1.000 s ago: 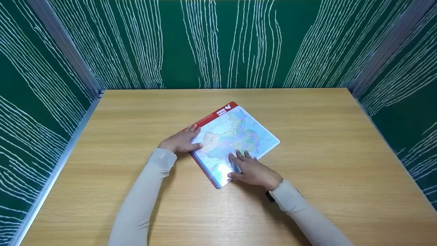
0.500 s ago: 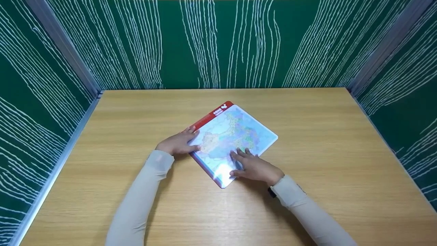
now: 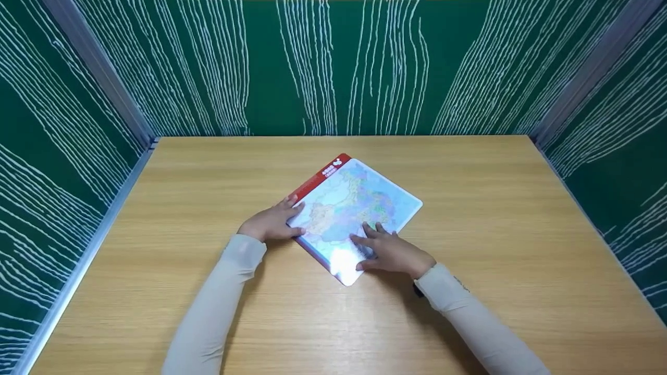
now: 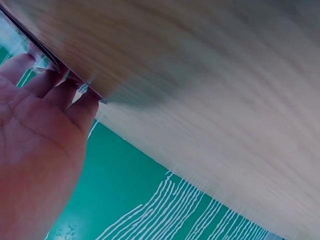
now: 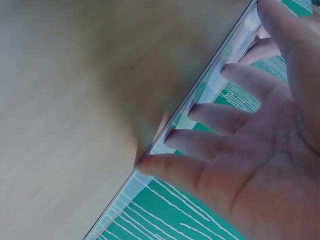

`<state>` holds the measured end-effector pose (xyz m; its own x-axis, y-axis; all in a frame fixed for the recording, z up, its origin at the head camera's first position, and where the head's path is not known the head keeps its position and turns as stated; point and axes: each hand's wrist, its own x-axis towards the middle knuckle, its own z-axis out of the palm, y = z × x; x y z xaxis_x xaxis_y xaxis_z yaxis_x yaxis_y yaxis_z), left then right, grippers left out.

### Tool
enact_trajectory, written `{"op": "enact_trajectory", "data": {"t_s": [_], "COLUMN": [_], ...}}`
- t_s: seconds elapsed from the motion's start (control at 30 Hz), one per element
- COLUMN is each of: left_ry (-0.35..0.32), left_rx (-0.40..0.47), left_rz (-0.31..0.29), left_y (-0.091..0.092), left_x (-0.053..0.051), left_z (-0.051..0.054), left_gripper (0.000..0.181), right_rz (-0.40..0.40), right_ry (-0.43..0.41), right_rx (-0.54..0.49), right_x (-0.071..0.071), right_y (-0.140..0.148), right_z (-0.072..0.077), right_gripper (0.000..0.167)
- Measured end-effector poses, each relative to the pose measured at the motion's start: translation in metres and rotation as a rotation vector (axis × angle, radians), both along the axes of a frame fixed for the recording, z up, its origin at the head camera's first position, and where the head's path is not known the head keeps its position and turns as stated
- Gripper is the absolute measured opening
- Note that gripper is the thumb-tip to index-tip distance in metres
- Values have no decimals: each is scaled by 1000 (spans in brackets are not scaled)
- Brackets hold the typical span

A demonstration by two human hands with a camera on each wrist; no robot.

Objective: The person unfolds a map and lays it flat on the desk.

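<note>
A glossy map sheet [image 3: 344, 208] with a red strip along its upper left edge lies turned at an angle on the wooden table. At its left corner my left hand [image 3: 272, 221] rests with fingers spread over the edge. In the left wrist view the fingertips of that hand [image 4: 45, 130] touch the sheet's rim. On the lower right part of the map lies my right hand [image 3: 393, 252], fingers spread, palm down. The right wrist view has this hand [image 5: 245, 135] with fingertips against the glossy surface. A bright glare hides part of the map near its bottom corner.
The light wooden table [image 3: 495, 219] spreads around the map on all sides. Green panels with white wavy lines [image 3: 338, 67] stand at the back and both sides, with grey posts [image 3: 99, 73] at the corners.
The map has turned a little counterclockwise: its top corner has shifted left, its bottom corner right. My right hand has moved slightly right, my left hand slightly left.
</note>
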<state>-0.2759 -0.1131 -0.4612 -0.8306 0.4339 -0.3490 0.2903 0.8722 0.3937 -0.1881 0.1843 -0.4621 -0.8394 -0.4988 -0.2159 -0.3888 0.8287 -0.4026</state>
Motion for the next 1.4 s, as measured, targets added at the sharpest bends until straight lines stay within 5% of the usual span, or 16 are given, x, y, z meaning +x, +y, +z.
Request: {"op": "enact_trajectory", "data": {"t_s": [0.63, 1.4], "left_ry": [24, 52], "left_rx": [-24, -69], "left_rz": [-10, 62], "left_y": [3, 20], "left_x": [7, 26], "left_z": [2, -3], "left_gripper": [82, 81], "right_rz": [66, -27], "right_ry": [-34, -222], "right_rx": [-42, -96], "right_x": [-17, -37], "right_y": [18, 39], "right_z": [3, 1], "right_gripper": [72, 69]}}
